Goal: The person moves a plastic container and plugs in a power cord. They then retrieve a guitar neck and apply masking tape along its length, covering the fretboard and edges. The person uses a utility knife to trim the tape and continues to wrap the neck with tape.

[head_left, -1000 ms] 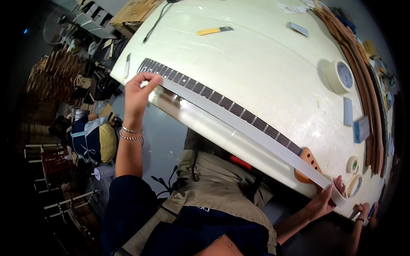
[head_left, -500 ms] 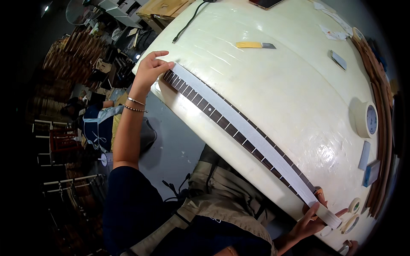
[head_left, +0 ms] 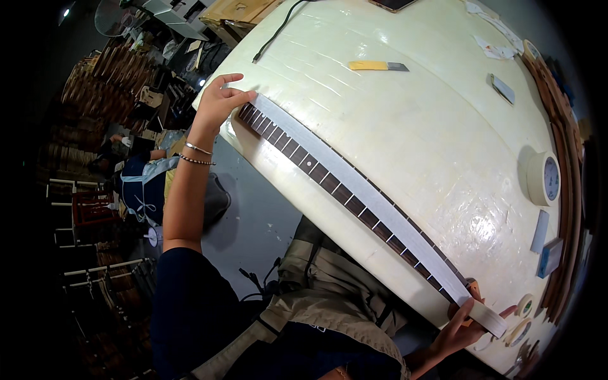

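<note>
A fretted guitar neck (head_left: 309, 163), dark with pale frets and dot inlays, lies slantwise along the table's near edge. Along its fretboard runs a wide pale strip of masking tape (head_left: 354, 179), leaving frets showing on both sides. At the upper left end, my left hand (head_left: 218, 104) holds the strip's end under the thumb, with one finger stretched out. My right hand (head_left: 457, 329) grips the masking tape roll (head_left: 487, 318) at the neck's lower right end, where the strip comes off it. Whether the strip is stuck down along its whole length I cannot tell.
On the cream-covered table (head_left: 411, 126) lie a yellow-handled cutter (head_left: 373, 66), a black cable (head_left: 278, 37), a large tape roll (head_left: 543, 177), a blue box (head_left: 550, 258) and small tape rolls (head_left: 519, 332). Brown wooden pieces (head_left: 563, 152) line the right edge. Another person (head_left: 142, 190) is at left.
Both hands keep their hold on the strip and roll. The view has shifted slightly, and my left hand with the neck's upper end appears a little further left.
</note>
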### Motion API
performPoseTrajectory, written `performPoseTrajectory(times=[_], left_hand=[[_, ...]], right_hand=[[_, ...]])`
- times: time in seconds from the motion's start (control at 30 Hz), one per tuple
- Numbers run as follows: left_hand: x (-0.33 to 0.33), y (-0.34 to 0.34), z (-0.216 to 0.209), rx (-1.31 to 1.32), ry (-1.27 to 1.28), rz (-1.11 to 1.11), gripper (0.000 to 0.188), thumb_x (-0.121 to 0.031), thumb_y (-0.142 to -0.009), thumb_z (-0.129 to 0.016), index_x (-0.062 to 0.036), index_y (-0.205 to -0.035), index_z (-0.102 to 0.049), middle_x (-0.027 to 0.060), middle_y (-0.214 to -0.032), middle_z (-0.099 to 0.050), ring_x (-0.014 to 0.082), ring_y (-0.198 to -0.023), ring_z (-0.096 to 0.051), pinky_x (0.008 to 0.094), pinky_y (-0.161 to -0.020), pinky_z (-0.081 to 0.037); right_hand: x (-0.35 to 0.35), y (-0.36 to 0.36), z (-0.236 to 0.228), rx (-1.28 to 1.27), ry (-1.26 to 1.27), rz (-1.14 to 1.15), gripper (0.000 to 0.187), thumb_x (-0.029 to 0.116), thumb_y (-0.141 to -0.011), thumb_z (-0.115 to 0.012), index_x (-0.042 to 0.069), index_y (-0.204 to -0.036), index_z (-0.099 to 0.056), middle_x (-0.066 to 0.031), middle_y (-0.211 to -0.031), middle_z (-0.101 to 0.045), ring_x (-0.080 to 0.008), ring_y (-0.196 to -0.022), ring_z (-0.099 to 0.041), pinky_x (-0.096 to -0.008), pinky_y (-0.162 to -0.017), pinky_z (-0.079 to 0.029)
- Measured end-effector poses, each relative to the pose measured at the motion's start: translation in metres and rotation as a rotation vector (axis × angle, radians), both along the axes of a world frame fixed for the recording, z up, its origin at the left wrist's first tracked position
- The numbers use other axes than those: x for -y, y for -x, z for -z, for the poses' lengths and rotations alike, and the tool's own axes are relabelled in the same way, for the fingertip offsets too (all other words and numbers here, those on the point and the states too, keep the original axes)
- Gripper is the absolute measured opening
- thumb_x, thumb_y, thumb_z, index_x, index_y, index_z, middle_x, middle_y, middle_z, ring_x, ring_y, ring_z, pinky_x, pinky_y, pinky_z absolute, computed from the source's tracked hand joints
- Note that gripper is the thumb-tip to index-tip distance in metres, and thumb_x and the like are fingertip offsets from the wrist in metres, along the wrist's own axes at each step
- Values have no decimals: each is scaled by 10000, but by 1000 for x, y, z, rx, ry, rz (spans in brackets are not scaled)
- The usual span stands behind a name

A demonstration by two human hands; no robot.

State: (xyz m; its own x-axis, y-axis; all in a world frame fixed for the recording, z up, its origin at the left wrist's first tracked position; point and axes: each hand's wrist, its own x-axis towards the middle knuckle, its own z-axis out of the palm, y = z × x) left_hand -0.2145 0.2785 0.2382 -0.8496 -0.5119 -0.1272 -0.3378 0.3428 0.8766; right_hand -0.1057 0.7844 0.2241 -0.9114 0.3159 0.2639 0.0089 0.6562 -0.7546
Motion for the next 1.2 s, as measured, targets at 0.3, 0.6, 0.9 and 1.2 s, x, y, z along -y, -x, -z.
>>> performPoseTrajectory(times=[0.3, 0.6, 0.9, 1.2], left_hand=[[-4, 3, 0, 3, 15, -10, 545, -59, -717, -731, 56, -1171, -454, 66, -746, -645, 118, -754, -606, 201, -708, -446], [13, -14, 21, -73, 618, -132, 477, -62, -754, -684, -31, -1193, -498, 86, -967, -595, 138, -766, -562, 246, -687, -467], [-32, -30, 35, -134, 1028, 452, 666, -536, -917, -180, -79, -1362, -371, 109, -1409, -363, 274, -1354, -231, 464, -1081, 63], [-34, -26, 40, -243, 1056, 454, 591, -458, -951, -220, -45, -1327, -411, 123, -1374, -405, 314, -1326, -274, 413, -1074, -194]], right_hand=[[5, 3, -1, 42, 149, 9, 695, 6, -891, -464, 26, -1436, -33, -163, -994, -597, -146, -772, -548, -221, -605, -450], [0, 3, 6, -59, -27, -90, 708, 23, -893, -472, -1, -1427, -7, -171, -1008, -606, -128, -677, -526, -216, -556, -432], [-3, 2, 5, -6, -26, -37, 249, 20, -791, -554, -22, -1036, -545, -138, -975, -633, -273, -1016, -567, -438, -981, -323], [5, 17, 2, -63, -176, 82, 248, -25, -719, -650, -31, -962, -604, -219, -1072, -601, -251, -876, -626, -318, -758, -481]])
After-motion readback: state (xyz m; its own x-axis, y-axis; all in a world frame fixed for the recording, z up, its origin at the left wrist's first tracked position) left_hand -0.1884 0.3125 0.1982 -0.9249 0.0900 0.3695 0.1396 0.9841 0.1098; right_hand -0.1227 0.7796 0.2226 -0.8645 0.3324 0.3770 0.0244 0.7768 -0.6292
